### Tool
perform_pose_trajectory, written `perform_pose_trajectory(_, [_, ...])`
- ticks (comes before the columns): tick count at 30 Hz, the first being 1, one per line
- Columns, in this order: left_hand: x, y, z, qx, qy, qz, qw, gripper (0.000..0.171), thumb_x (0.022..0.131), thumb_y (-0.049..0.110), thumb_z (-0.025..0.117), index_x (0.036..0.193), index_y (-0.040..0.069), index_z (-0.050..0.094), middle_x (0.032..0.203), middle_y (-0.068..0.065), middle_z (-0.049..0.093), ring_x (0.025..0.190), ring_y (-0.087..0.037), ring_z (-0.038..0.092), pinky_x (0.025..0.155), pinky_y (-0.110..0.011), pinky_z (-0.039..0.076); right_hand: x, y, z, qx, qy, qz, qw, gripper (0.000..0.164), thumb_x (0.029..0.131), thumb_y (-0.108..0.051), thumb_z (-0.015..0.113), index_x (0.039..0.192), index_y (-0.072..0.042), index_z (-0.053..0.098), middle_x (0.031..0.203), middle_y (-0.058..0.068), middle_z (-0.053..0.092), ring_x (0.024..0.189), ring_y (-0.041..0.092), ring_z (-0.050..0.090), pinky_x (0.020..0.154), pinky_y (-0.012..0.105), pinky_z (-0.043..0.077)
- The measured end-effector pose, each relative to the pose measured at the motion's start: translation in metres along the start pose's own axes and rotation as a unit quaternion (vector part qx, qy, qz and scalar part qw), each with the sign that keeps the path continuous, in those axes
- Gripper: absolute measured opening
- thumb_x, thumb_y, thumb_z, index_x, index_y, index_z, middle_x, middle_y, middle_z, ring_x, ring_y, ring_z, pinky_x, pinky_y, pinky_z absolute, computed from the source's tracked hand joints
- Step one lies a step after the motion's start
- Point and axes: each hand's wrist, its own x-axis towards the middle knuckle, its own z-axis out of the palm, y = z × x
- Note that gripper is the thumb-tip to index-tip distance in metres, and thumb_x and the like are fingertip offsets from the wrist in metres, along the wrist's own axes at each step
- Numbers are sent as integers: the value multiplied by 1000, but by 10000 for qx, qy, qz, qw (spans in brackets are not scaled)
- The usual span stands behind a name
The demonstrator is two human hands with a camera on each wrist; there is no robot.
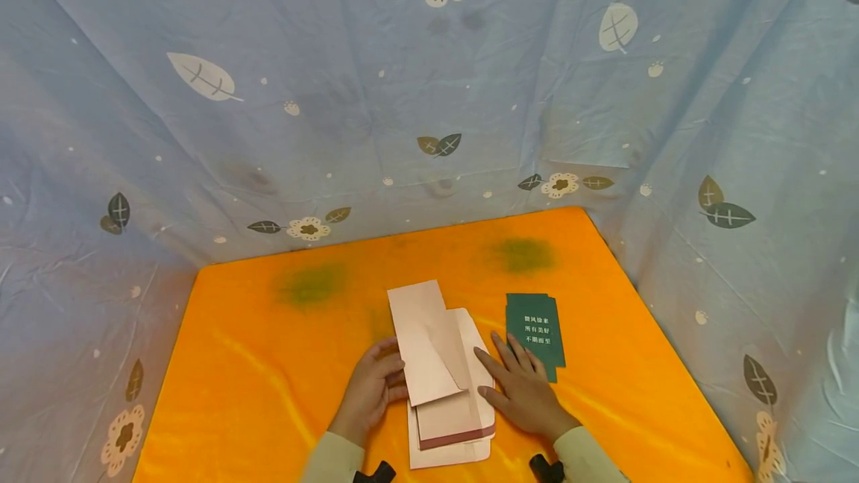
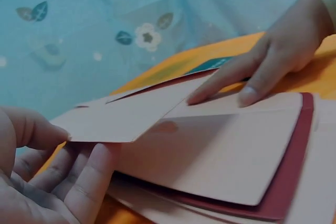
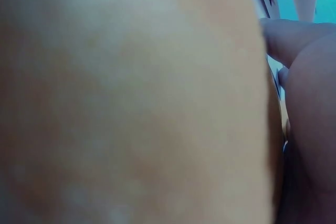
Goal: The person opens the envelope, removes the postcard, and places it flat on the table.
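Note:
My left hand [image 1: 372, 387] pinches the left edge of a pale pink envelope [image 1: 424, 341], thumb on top and fingers underneath. In the left wrist view, that envelope [image 2: 113, 121] is tilted up off a pile of similar ones. Beneath it lie more pale envelopes [image 1: 448, 455], one with a dark red strip [image 1: 456, 435] along its near end. My right hand [image 1: 526, 393] rests palm down on the pile's right side, its fingers extended; two fingertips press on the paper in the left wrist view. A blurred, close surface covers most of the right wrist view.
Green cards [image 1: 533, 319] with white lettering lie overlapped just beyond my right hand. An orange cloth [image 1: 248, 334] with two greenish patches covers the table. Blue patterned curtains [image 1: 322, 95] hang along the back and both sides.

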Motion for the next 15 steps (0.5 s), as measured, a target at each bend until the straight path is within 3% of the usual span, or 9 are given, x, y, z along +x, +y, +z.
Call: perform_pose_trajectory(15, [-10, -19, 16, 517, -41, -418, 9978, 56, 101, 2, 64, 153, -3, 44, 111, -17, 72, 83, -24, 74, 62, -37, 64, 1, -2, -3, 32, 22, -41, 10000, 65, 110, -47, 63, 167, -21, 47, 179, 16, 21, 163, 44, 10, 118, 72, 16])
